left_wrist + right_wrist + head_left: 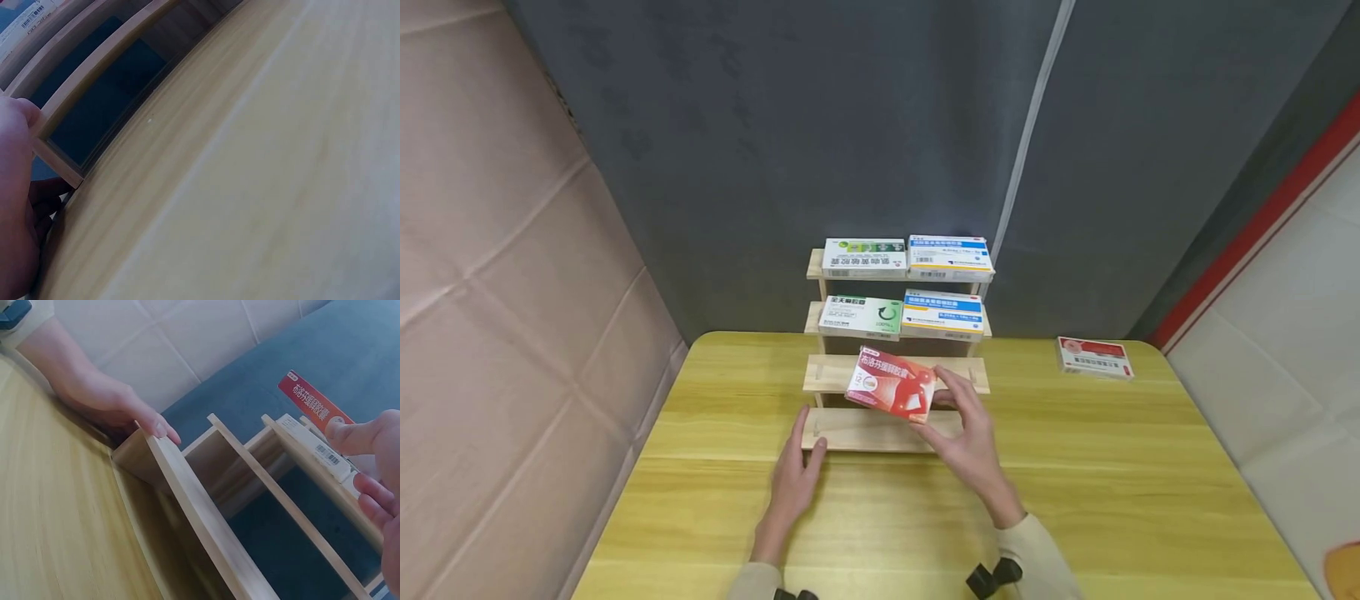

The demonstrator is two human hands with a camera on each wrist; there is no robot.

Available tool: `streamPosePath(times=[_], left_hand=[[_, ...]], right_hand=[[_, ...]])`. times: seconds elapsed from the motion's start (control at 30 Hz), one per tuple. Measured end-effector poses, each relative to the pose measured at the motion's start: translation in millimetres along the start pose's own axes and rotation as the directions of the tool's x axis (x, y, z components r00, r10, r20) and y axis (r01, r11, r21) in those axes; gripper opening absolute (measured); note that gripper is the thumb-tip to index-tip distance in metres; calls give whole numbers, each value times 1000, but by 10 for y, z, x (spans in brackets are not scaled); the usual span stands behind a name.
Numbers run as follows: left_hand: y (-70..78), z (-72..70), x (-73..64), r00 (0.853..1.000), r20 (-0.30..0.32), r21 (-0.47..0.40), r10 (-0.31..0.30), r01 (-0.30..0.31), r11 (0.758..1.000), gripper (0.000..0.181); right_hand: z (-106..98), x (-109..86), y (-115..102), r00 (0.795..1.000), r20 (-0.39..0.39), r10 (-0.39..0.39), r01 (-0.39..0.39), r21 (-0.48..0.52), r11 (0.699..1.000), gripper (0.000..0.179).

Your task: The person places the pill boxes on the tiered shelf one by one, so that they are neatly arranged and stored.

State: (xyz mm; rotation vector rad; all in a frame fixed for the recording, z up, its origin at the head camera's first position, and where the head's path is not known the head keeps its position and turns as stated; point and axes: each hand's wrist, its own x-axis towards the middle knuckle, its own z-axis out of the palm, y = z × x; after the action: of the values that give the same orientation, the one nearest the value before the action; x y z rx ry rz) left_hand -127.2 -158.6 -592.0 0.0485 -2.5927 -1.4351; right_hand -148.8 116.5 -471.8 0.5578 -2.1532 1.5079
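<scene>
My right hand (967,433) pinches a red-and-pink medicine box (891,385) by its right end. The box is slightly tilted, held above the two lower steps of a stepped wooden rack (880,431). At the rack's front left corner, my left hand (793,475) grips the lowest step. In the right wrist view the left thumb lies on that step's edge, and the other fingers are partly hidden behind its end. Two green-and-white medicine boxes (861,317) and two blue-and-white medicine boxes (943,315) lie side by side on the upper two steps.
A red-and-white medicine box (1095,358) lies on the wooden table (1150,467) at the back right. Behind the table hangs a dark grey curtain (850,125). Pale padded panels (512,292) close off the left side, and a white wall (1285,350) stands on the right.
</scene>
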Motion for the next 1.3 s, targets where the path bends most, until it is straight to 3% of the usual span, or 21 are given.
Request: streamPosePath(times=[0.13, 0.47, 0.8, 1.07, 1.3], left_hand=[[7, 1, -2, 1000, 0, -1, 2, -2, 1000, 67], [3, 6, 7, 1000, -2, -14, 8, -8, 1000, 67], [7, -2, 6, 1000, 4, -17, -8, 8, 1000, 68], [7, -10, 1, 1000, -3, -13, -2, 2, 1000, 67], [19, -9, -4, 1000, 6, -11, -10, 10, 1000, 67]], right_hand=[[42, 3, 55, 998, 32, 48, -47, -43, 998, 84], [146, 65, 117, 982, 129, 136, -133, -31, 991, 84], [236, 154, 167, 944, 212, 255, -261, 1, 965, 82], [314, 265, 127, 938, 236, 255, -247, -61, 967, 81], [361, 378, 164, 940, 273, 203, -167, -149, 975, 80]])
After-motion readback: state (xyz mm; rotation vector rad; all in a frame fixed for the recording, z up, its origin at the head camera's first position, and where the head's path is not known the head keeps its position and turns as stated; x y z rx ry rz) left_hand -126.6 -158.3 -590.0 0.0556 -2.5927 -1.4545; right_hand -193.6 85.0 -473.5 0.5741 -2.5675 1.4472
